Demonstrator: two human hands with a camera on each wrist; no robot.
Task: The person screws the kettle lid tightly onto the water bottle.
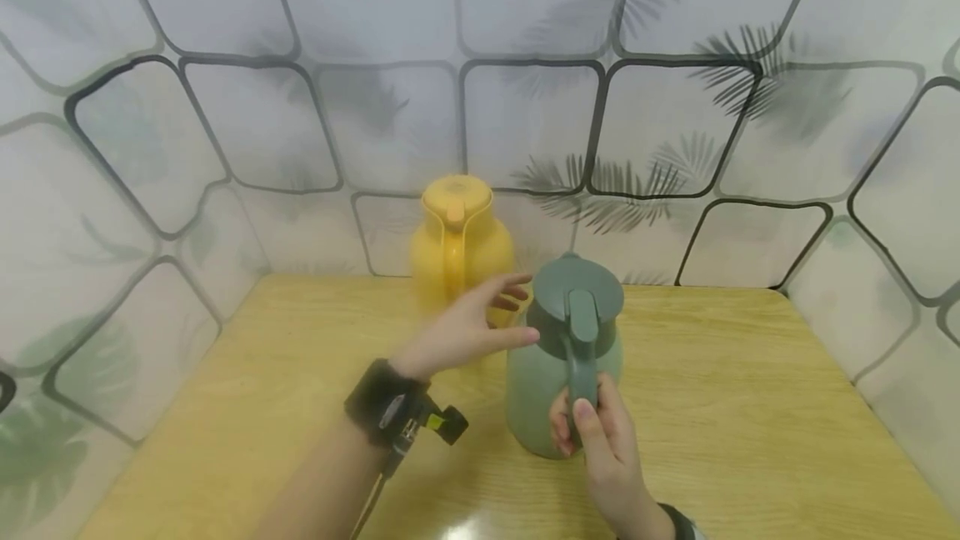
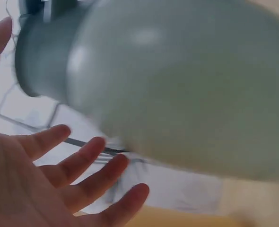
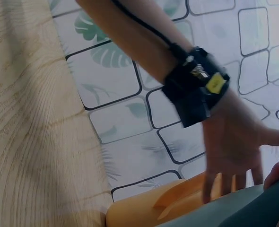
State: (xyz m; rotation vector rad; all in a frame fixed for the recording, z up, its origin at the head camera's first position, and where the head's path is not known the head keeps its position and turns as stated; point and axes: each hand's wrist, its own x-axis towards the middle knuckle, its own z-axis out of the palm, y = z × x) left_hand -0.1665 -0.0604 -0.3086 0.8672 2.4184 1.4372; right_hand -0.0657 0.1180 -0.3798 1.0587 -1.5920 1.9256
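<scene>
A green vacuum jug [image 1: 536,398] with a darker lid [image 1: 577,283] and handle stands on or just over the wooden table, tilt slight if any. My right hand [image 1: 609,457] grips its handle, fingers wrapped round and thumb along the near side. Beside the jug's neck, my left hand [image 1: 474,330] is held with fingers spread and thumb apart, holding nothing. In the left wrist view the jug's pale body [image 2: 177,90] passes close to the left hand's fingers [image 2: 90,189]. A yellow vacuum jug [image 1: 480,252] stands behind, partly hidden by the left hand.
The light wooden table [image 1: 750,407] meets a wall [image 1: 525,123] at the back, patterned with rounded outlines and leaves; walls close in on both sides. A wrist camera with a cable [image 1: 401,415] is strapped to the left wrist.
</scene>
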